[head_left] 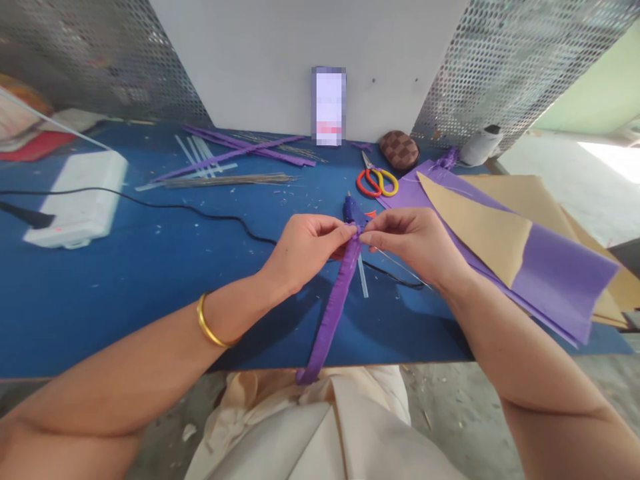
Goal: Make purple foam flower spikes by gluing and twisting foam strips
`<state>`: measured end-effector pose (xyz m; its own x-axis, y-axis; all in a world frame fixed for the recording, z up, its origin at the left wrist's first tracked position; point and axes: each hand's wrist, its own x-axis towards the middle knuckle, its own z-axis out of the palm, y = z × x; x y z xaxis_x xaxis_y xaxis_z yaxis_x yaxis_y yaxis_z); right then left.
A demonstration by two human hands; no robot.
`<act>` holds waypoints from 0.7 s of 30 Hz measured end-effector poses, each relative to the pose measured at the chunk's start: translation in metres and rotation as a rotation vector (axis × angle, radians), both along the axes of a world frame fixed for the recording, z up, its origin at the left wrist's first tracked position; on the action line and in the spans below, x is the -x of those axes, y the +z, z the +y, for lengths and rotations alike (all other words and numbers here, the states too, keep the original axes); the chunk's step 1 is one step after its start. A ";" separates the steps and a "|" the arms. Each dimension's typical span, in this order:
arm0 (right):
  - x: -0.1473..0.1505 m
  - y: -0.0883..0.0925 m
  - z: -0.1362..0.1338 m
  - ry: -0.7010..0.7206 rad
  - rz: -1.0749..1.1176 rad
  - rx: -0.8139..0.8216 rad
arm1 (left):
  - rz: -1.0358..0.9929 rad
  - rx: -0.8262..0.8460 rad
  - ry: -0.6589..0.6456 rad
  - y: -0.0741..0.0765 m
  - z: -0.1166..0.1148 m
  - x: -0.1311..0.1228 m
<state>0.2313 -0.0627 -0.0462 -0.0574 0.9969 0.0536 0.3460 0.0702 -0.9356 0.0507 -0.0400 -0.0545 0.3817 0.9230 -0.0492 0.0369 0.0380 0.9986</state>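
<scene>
Between my two hands is a long purple paper strip [336, 300], its upper end pinched and its lower end hanging past the table's front edge. My left hand [317, 243] has thumb and finger closed on that upper end. From the other side, my right hand [407, 237] pinches the same spot, and a thin wire [403, 265] runs out beneath it toward the lower right. Just beyond my fingertips lies a dark blue glue gun [353, 208], partly hidden by the hands. A clear glue stick [363, 277] shows beside the strip.
Red and yellow scissors [377, 182] lie near a checkered brown pouch [399, 149]. Purple and tan paper sheets [500, 247] spread over the right side. Loose purple strips [240, 152] and wires [235, 179] lie at the back left. A black cord [200, 215] crosses from a white power box [83, 197].
</scene>
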 end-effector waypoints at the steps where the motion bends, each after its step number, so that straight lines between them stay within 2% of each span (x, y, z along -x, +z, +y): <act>1: 0.001 -0.001 -0.001 -0.014 -0.009 0.004 | 0.023 -0.017 -0.001 0.000 0.000 0.000; 10: 0.006 -0.004 -0.002 -0.027 -0.047 0.023 | 0.170 -0.145 -0.006 -0.002 0.000 0.002; 14: 0.005 -0.003 -0.001 -0.004 0.077 0.037 | 0.154 -0.154 -0.007 -0.001 0.001 0.003; 17: 0.002 -0.002 0.001 0.025 0.197 0.106 | 0.125 -0.131 0.000 0.000 0.001 0.004; 21: 0.000 -0.003 0.004 0.037 0.244 0.189 | 0.121 -0.119 -0.021 0.001 0.002 0.003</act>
